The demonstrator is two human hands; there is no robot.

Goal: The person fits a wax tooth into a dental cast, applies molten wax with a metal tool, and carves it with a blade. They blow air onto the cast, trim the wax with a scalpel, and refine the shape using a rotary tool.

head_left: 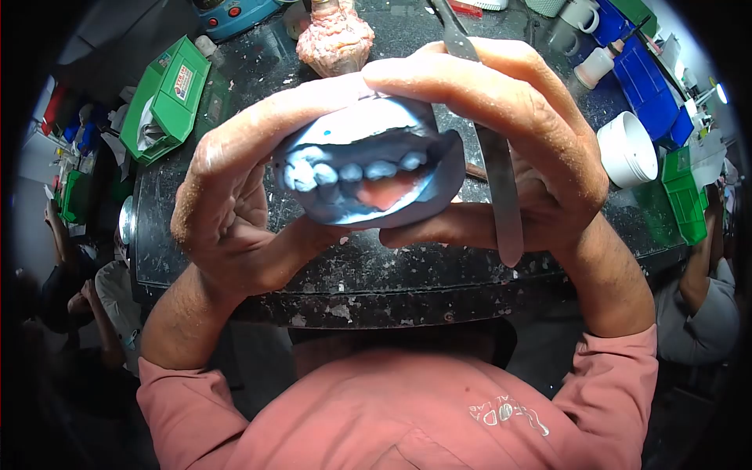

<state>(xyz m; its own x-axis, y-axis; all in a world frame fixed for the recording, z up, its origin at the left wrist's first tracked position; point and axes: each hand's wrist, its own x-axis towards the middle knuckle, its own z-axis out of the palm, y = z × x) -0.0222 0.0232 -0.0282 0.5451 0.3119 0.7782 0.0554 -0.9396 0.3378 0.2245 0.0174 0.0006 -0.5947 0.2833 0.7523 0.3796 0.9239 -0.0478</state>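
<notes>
A blue-grey dental model (368, 168) with a row of teeth and a pinkish-orange patch below them is held up in front of me, above the bench. My left hand (243, 172) grips its left side, fingers over the top and thumb beneath. On the right side, my right hand (540, 133) holds the same model between fingers and thumb. A flat metal spatula (501, 196) also hangs from my right hand, its rounded blade pointing down and its handle passing between the fingers.
The dark speckled bench (376, 298) carries a burner coated in pink wax (335, 39), green bins (168, 102), a white tub (627, 149), a small bottle (599, 64), a white mug (581, 14) and blue bins (646, 78). Other people sit at both sides.
</notes>
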